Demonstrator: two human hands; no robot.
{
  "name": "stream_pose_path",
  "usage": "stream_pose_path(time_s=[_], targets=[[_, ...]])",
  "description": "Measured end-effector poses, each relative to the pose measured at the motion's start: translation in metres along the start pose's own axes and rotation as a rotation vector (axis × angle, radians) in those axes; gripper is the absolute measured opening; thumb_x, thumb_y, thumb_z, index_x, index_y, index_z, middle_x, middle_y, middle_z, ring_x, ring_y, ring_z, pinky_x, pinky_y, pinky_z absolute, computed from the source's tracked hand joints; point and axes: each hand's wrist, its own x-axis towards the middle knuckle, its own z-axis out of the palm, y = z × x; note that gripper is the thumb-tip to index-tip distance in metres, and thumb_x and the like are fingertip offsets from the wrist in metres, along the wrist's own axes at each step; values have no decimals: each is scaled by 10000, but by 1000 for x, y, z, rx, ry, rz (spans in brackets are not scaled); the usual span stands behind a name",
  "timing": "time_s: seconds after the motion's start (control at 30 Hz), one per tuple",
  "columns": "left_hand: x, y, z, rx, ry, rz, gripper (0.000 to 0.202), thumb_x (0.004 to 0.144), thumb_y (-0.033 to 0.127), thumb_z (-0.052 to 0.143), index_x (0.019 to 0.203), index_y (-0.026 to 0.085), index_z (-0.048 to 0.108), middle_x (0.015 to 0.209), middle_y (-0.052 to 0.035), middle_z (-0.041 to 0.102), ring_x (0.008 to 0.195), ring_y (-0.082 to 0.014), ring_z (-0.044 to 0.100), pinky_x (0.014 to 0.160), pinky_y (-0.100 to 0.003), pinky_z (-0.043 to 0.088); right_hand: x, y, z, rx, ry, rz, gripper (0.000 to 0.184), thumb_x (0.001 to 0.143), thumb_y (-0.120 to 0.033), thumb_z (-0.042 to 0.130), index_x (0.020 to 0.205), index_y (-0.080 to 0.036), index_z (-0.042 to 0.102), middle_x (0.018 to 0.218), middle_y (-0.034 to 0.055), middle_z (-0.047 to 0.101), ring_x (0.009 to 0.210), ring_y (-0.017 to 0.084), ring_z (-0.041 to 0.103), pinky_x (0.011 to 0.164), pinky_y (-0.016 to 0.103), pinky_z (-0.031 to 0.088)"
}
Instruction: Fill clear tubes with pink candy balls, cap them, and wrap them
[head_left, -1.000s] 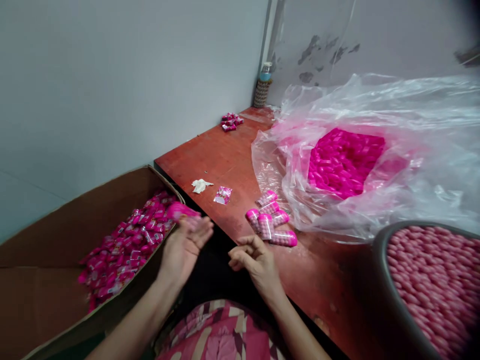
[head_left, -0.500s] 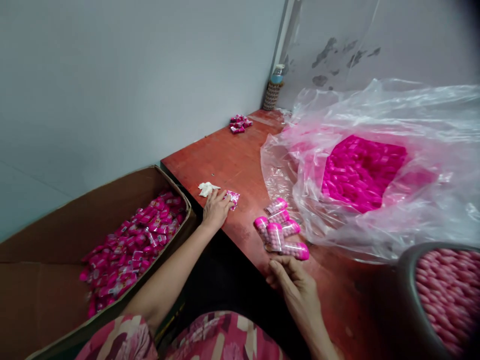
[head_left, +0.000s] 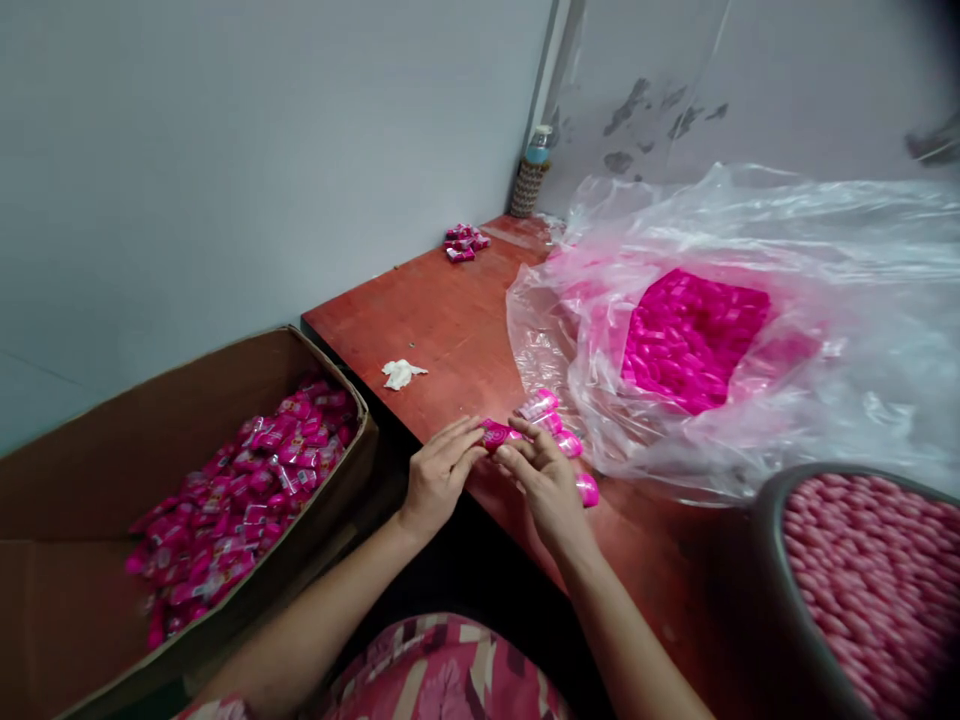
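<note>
A small pink printed wrapper (head_left: 496,436) is pinched between my two hands above the table's near edge. On its left end, the fingers and thumb of my left hand (head_left: 440,475) are closed. My right hand (head_left: 546,478) grips its right end, with thumb and forefinger together. Whether anything sits inside the wrapper cannot be seen. Just behind my right hand lie several small tubes with bright pink caps (head_left: 568,444), partly covered by that hand. A crumpled white tissue (head_left: 403,374) rests beyond my left hand.
On the left stands a cardboard box (head_left: 360,425) with many pink packed pieces. The red table (head_left: 420,305) holds a small pink pile (head_left: 465,242), a bottle in a woven holder (head_left: 530,185), a clear plastic bag (head_left: 592,400) of pink caps, and a dark tub (head_left: 772,560) of pink candies.
My left hand has picked up the pink wrapper from the table and moved right. My right hand has risen from beside the tubes to meet it. The view has shifted slightly right.
</note>
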Motion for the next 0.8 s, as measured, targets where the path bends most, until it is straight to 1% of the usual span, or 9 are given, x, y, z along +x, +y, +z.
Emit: stream_pose_path(time_s=[0.07,0.17,0.27,0.33,0.47,0.57,0.67,0.73,0.8], targets=[[-8,14,-1,-214,6,-231,356,746,234,600,1101,229,581,1142,-56,594,1051,-210,544,943,-370,408,0,-2,2,35,-13,1,369,697,-276,641,1024,-193,492,662,-32,580,568,98,532,539,215,414],[-11,23,-7,-597,-20,-600,454,720,312,625,1142,167,547,1084,-103,620,959,-230,592,839,-356,472,-3,-3,0,19,-26,9,328,683,-260,645,966,-176,503,594,-56,534,498,72,465,491,192,360],[-9,26,-13,-814,-174,-806,338,741,356,590,946,95,651,850,-105,678,749,-189,637,720,-320,505,-8,-2,-5,-62,-86,18,316,696,-263,618,974,-166,502,574,-62,503,498,75,446,483,189,337],[-10,29,-15,-827,-238,-856,279,696,341,639,793,83,683,729,-81,671,646,-158,624,665,-293,508,-12,1,-8,-166,-109,-15,302,715,-268,591,987,-169,505,567,-65,477,498,80,439,480,192,335],[-20,30,-15,-756,-212,-925,229,640,312,689,688,89,683,656,-61,657,592,-141,607,627,-276,509,-30,9,-19,-445,-65,-95,249,750,-302,550,964,-175,537,614,-32,522,548,110,486,511,212,381],[-30,28,-14,-738,-136,-1007,207,625,295,702,654,91,673,631,-56,655,578,-139,605,596,-265,511,-44,10,-32,-634,38,-139,253,795,-350,488,960,-172,560,780,44,625,667,159,565,598,257,433],[-33,28,-14,-782,-24,-1073,183,585,260,734,601,101,644,593,-32,643,526,-110,586,535,-224,500,-45,3,-44,-991,208,-206,296,824,-399,435,973,-179,565,902,93,644,733,201,599,653,298,432],[-31,29,-14,-822,50,-1086,197,563,244,751,561,103,612,555,-10,623,484,-88,564,499,-203,494,-38,-4,-44,-1274,294,-166,356,834,-455,393,966,-170,561,873,123,651,718,237,616,625,322,424],[-27,30,-14,-851,106,-1085,213,571,251,749,563,102,597,527,2,604,457,-79,550,475,-196,495,-28,-9,-38,-1484,323,-59,437,827,-521,358,943,-148,555,807,154,654,683,273,628,577,336,416]])
